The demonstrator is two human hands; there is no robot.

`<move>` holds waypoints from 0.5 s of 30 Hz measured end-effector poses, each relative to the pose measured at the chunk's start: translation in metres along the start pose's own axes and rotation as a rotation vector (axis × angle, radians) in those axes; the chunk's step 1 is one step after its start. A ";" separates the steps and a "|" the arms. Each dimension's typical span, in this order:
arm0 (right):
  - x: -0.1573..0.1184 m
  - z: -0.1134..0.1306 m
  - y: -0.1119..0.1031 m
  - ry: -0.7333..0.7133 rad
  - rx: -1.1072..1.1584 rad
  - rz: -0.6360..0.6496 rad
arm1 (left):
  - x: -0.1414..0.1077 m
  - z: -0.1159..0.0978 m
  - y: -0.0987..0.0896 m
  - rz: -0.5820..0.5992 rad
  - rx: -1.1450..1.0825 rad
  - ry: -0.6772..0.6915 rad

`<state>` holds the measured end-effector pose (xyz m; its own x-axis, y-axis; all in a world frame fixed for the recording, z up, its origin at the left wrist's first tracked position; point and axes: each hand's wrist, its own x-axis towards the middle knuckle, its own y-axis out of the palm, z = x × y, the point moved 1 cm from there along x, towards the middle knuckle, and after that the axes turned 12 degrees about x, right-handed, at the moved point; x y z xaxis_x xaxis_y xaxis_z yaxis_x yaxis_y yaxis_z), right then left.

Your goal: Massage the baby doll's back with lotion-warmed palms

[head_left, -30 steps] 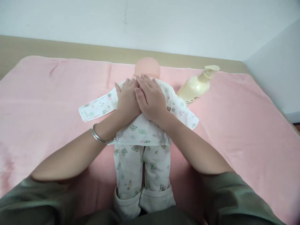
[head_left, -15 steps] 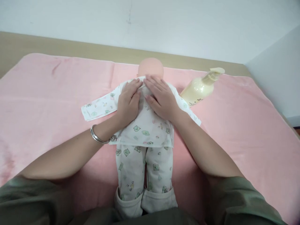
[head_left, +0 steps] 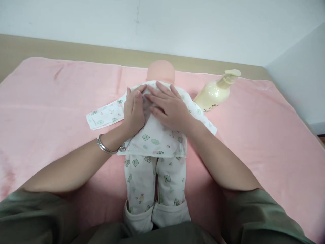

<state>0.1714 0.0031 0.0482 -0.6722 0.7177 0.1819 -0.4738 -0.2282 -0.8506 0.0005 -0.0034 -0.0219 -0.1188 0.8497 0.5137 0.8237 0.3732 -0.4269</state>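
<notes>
A baby doll lies stretched out with its bald head (head_left: 161, 70) away from me and no face showing. It wears a white printed top (head_left: 152, 142) and matching trousers (head_left: 169, 179) with white folded cuffs. My right hand (head_left: 170, 105) lies flat on the upper part of the top, fingers spread and pointing up and left. Beside it, my left hand (head_left: 134, 110) is tipped onto its edge at the doll's left-hand shoulder area, thumb uppermost and fingers stretched out. Neither hand grasps anything. A silver bangle (head_left: 105, 145) circles my left wrist.
A pink blanket (head_left: 56, 142) spreads under the doll over a tan surface (head_left: 101, 52). Right of the doll, a cream pump bottle (head_left: 213, 95) leans to the right, near the top's sleeve. A white wall (head_left: 193, 30) rises behind.
My left hand has rolled from lying flat onto its edge and shifted slightly left. My right hand has slid left and a little down across the top, its fingers spreading.
</notes>
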 end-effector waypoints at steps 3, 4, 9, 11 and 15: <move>0.006 -0.009 -0.007 0.183 -0.006 -0.051 | 0.000 -0.008 0.002 -0.076 0.048 -0.023; 0.005 -0.005 -0.006 0.245 -0.021 -0.069 | 0.000 -0.010 0.003 -0.084 0.049 -0.021; -0.016 0.037 0.017 0.347 -0.144 -0.151 | -0.001 -0.012 0.003 -0.125 0.016 -0.038; -0.021 0.047 0.023 0.204 -0.178 -0.143 | -0.001 -0.012 0.002 -0.112 0.020 -0.054; -0.013 0.030 0.015 -0.027 -0.099 -0.014 | 0.000 -0.009 -0.001 -0.045 0.058 -0.046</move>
<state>0.1559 -0.0300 0.0476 -0.6820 0.7017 0.2062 -0.4254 -0.1512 -0.8923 0.0050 -0.0067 -0.0148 -0.1818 0.8472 0.4992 0.7838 0.4314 -0.4467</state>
